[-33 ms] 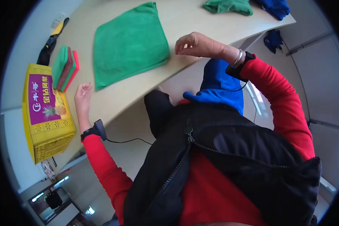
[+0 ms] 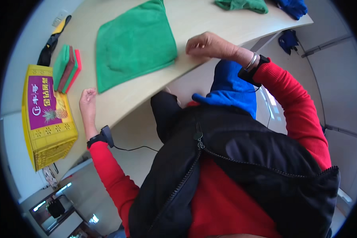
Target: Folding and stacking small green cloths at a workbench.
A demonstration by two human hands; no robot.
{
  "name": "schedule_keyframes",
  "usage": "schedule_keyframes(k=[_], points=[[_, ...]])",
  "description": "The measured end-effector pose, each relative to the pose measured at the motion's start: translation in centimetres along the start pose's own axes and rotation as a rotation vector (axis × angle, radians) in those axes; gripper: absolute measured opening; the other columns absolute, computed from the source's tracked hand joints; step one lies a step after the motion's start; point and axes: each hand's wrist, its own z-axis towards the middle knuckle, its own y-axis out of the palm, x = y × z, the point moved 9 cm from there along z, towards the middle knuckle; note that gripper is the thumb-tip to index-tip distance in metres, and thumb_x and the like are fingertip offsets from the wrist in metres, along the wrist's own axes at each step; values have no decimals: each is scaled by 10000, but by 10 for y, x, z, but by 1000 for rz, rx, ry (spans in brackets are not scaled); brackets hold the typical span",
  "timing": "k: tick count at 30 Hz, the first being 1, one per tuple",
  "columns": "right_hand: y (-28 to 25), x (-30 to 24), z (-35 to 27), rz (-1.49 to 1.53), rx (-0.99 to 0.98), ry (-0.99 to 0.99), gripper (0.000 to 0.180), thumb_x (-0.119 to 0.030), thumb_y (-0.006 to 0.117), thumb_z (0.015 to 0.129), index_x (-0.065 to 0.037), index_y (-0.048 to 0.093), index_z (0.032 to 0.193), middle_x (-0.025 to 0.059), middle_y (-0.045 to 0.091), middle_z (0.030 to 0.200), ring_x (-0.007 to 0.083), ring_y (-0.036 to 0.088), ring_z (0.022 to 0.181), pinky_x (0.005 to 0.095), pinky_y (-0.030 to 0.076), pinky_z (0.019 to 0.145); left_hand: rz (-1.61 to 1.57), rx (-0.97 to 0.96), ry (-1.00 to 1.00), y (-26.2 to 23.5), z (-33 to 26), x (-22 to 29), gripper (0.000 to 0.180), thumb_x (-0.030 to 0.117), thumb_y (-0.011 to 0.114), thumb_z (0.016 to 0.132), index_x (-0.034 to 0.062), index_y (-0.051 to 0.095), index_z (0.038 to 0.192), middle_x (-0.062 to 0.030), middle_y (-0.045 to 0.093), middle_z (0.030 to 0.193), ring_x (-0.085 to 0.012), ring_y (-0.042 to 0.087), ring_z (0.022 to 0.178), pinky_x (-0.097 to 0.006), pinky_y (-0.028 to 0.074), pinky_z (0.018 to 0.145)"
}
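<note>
One green cloth (image 2: 137,43) lies spread flat at eleven o'clock in your view, on the pale table (image 2: 202,18), its near edge running slantwise and its lower right corner close to the table's front edge. Faint wrinkles show toward its seven o'clock part, so a light stroke outward from the middle would probably serve better there than a tug. From the middle of the cloth, your right hand (image 2: 207,45) is at three o'clock, just beside the border; its fingers curl downward, nothing shows in them, and blur keeps me from telling how far they close. Your left hand (image 2: 87,98) sits between seven and eight o'clock, just off the lower left corner, fingers loosely curled with nothing visible in them; whether they shut fully I can't tell. For any handling of the cloth, you'd do well to work both near corners evenly, since pulling on one alone would likely skew it. Mind your left elbow room: the upright stack of green, brown and red pads (image 2: 68,68) stands toward eight o'clock, and the yellow carton (image 2: 70,133) farther out that way. At two o'clock, well apart, a bunched green cloth (image 2: 242,4) and a blue bundle (image 2: 292,8) lie near the far end.
</note>
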Motion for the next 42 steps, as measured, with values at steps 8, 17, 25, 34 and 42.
schedule_keyframes(k=[8, 17, 25, 34, 42], points=[[13, 14, -24, 30, 323, 200, 144, -139, 647, 922, -45, 693, 1021, 58, 719, 920, 119, 671, 873, 266, 537, 813, 230, 110, 555, 164, -86, 186, 138, -8, 675, 826, 17, 638, 956, -110, 676, 1004, -261, 651, 946, -342, 515, 857], [45, -48, -43, -356, 486, -37, 147, -97, 654, 836, -67, 684, 977, 112, 680, 894, 270, 682, 874, 344, 562, 791, 442, -27, 749, 241, -81, 246, 161, 57, 721, 794, 57, 665, 946, -108, 665, 945, -301, 635, 889, -408, 518, 766], [45, -66, -51, -465, 545, -154, 227, -64, 648, 799, -94, 675, 1022, 120, 647, 1037, 318, 658, 957, 404, 560, 813, 183, -14, 533, 232, -65, 225, 51, 60, 657, 877, 19, 649, 906, -119, 654, 828, -278, 633, 717, -365, 511, 646], [51, -62, -43, -602, 458, -235, 242, -51, 649, 784, -88, 680, 1021, 119, 642, 1066, 309, 644, 1019, 399, 556, 840, -78, -121, 331, 216, -55, 198, 71, 85, 617, 950, 15, 619, 959, -75, 618, 801, -139, 553, 685, -299, 477, 631], [73, -66, -26, -662, 348, -297, 151, -100, 664, 774, -77, 642, 921, 90, 605, 963, 284, 639, 944, 401, 554, 805, 213, -59, 581, 220, -69, 209, 61, 62, 616, 948, 10, 600, 975, -81, 601, 816, -138, 537, 705, -292, 472, 651]])
